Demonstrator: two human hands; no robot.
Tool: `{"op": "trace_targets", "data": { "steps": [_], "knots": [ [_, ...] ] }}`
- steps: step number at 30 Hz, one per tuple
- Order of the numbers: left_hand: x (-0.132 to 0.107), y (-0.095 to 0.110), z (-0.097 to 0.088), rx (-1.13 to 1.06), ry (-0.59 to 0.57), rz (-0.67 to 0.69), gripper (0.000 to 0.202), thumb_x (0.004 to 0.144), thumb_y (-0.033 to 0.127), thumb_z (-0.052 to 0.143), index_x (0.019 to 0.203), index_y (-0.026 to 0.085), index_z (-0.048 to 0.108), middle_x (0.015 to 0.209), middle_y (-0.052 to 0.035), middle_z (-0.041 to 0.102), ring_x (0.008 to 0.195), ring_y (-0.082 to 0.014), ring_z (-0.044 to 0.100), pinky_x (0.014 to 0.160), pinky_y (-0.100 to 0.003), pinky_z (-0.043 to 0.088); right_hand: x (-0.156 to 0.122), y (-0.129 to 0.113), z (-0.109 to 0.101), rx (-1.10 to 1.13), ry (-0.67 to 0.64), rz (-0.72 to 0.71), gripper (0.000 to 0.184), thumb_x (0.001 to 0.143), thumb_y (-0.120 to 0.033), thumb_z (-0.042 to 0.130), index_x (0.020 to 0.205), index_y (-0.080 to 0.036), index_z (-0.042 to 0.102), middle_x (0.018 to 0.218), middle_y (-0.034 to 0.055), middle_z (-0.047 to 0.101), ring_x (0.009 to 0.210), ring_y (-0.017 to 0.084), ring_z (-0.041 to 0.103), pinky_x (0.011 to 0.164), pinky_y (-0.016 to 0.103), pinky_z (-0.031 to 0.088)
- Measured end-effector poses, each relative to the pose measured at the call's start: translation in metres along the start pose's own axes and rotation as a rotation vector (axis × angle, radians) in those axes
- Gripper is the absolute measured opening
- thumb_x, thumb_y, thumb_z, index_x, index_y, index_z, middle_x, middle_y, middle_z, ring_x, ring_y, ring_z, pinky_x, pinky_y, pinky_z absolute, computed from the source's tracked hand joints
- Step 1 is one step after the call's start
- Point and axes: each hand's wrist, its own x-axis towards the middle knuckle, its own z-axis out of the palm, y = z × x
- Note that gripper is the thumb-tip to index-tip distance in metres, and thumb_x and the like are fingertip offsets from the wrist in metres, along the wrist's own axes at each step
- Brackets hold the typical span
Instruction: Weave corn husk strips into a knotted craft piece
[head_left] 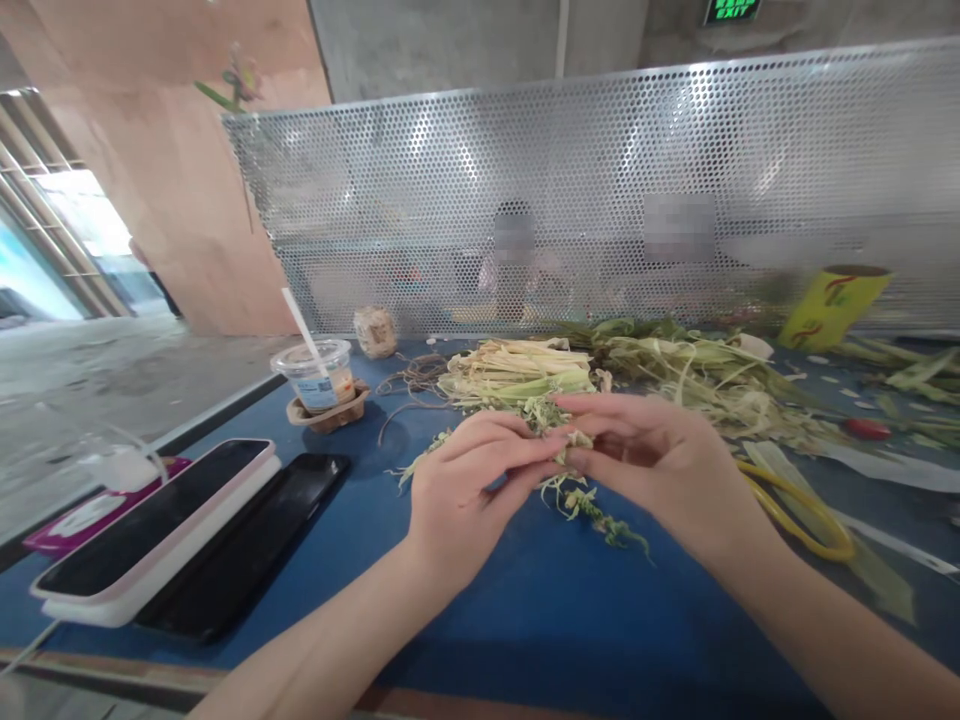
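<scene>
My left hand (472, 480) and my right hand (652, 450) meet above the blue table, fingertips pinched together. Between them is a small pale green piece of dried flower (576, 440), partly covered by the fingers. Beneath and beyond the hands lie more dried green flower sprigs (540, 412). One loose sprig (604, 520) rests on the table just below my fingers. Behind the sprigs sits a bundle of pale dried stalks (517, 368).
Phones (165, 520) lie at left, near a plastic cup (315, 380) with a straw in a cardboard holder. Dried leaves (697, 370), a yellow ring (806, 515) and a yellow tube (832, 308) are at right. A perforated metal screen (585, 150) stands behind.
</scene>
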Motion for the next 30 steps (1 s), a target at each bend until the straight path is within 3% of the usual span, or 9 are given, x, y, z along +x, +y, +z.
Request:
{"op": "trace_targets", "data": {
  "steps": [4,9,13,16,23,27,30],
  "knots": [
    [0.0,0.001,-0.001,-0.105,-0.007,-0.172,0.026,0.067,0.01,0.065,0.09,0.021,0.062,0.071,0.0014,0.062,0.073,-0.011,0.059,0.069,-0.022,0.05,0.0,-0.001,-0.002,-0.068,-0.008,-0.08,0.027,0.068,-0.02,0.063,0.094,-0.026,0.064,0.081,0.0007,0.068,0.072,0.016,0.064,0.057,0.025,0.055],
    [0.001,0.001,0.0,-0.334,-0.064,-0.363,0.055,0.067,0.009,0.065,0.114,0.026,0.043,0.058,0.0063,0.054,0.078,-0.0116,0.057,0.08,-0.026,0.046,0.002,-0.002,-0.004,-0.04,-0.164,-0.071,0.031,0.064,-0.022,0.068,0.095,-0.025,0.063,0.092,0.0004,0.065,0.07,0.011,0.061,0.06,0.021,0.053],
    [0.004,0.002,-0.001,-0.418,-0.137,-0.435,0.068,0.067,0.01,0.066,0.124,0.025,0.032,0.058,0.0058,0.056,0.083,-0.0134,0.056,0.085,-0.03,0.043,0.003,0.0,-0.004,-0.044,-0.191,-0.005,0.019,0.064,-0.023,0.069,0.082,-0.024,0.065,0.078,-0.001,0.064,0.066,0.011,0.059,0.055,0.019,0.051],
    [0.006,0.003,-0.003,-0.491,-0.177,-0.478,0.07,0.067,0.011,0.066,0.126,0.023,0.029,0.058,0.0058,0.055,0.082,-0.0137,0.056,0.084,-0.03,0.044,0.003,0.001,-0.006,0.05,-0.218,0.043,0.019,0.065,-0.022,0.067,0.083,-0.023,0.063,0.072,-0.002,0.061,0.057,0.008,0.057,0.049,0.019,0.05],
    [0.007,0.001,-0.009,-0.467,-0.205,-0.456,0.059,0.068,0.01,0.063,0.119,0.021,0.034,0.06,0.0047,0.052,0.077,-0.013,0.055,0.078,-0.028,0.045,0.003,-0.004,-0.01,0.063,-0.187,0.076,0.014,0.069,-0.024,0.063,0.082,-0.019,0.061,0.065,-0.0025,0.057,0.038,0.005,0.051,0.039,0.019,0.047],
    [0.008,0.003,-0.01,-0.333,-0.321,-0.419,0.029,0.075,0.016,0.055,0.101,0.018,0.043,0.071,-0.0004,0.053,0.069,-0.0112,0.052,0.066,-0.025,0.046,0.003,-0.006,-0.008,-0.063,-0.138,0.014,0.022,0.066,-0.024,0.065,0.087,-0.021,0.058,0.074,-0.0003,0.061,0.046,0.007,0.054,0.045,0.02,0.049],
    [0.008,0.003,-0.01,-0.146,-0.31,-0.273,0.021,0.077,0.02,0.054,0.097,0.018,0.051,0.086,-0.0053,0.056,0.079,-0.0137,0.052,0.068,-0.027,0.046,0.001,-0.003,-0.006,-0.067,-0.166,-0.019,0.033,0.067,-0.022,0.065,0.096,-0.023,0.049,0.076,-0.0013,0.062,0.058,0.01,0.058,0.054,0.022,0.051]
  ]
}}
